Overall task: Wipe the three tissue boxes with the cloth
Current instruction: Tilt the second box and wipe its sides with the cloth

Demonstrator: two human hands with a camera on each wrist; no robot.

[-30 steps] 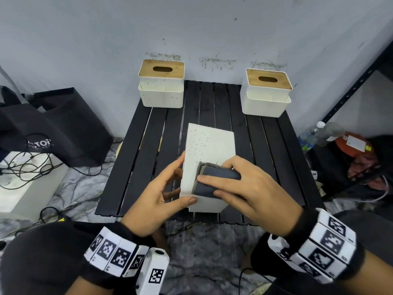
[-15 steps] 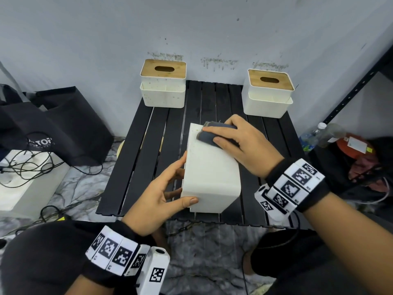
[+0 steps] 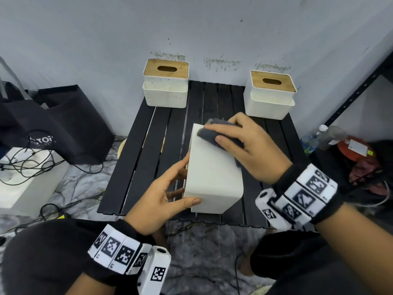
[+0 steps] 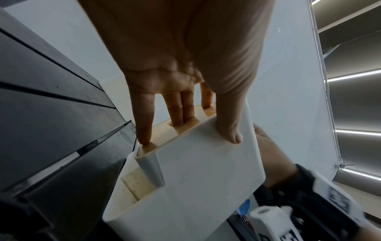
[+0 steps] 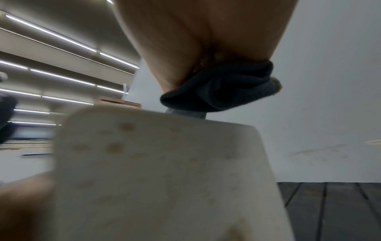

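A white tissue box (image 3: 212,173) lies on its side near the front of the black slatted table (image 3: 148,158). My left hand (image 3: 168,194) grips its left end, thumb on the upper face and fingers against the wooden lid (image 4: 185,128). My right hand (image 3: 240,143) holds a folded dark grey cloth (image 3: 209,133) pressed on the far end of the box's upper face. The right wrist view shows the cloth (image 5: 220,91) bunched under my hand above the speckled box (image 5: 164,179). Two more white boxes with wooden lids stand at the back left (image 3: 165,84) and back right (image 3: 271,93).
A wall runs close behind the table. Black bags (image 3: 63,124) and a white unit with cables (image 3: 25,179) sit on the floor at left. A black shelf post (image 3: 357,90), a plastic bottle (image 3: 316,137) and a red item (image 3: 353,150) are at right.
My right hand has swept the cloth from the near end of the box's upper face to its far end. The left hand keeps its hold and the box has not moved.
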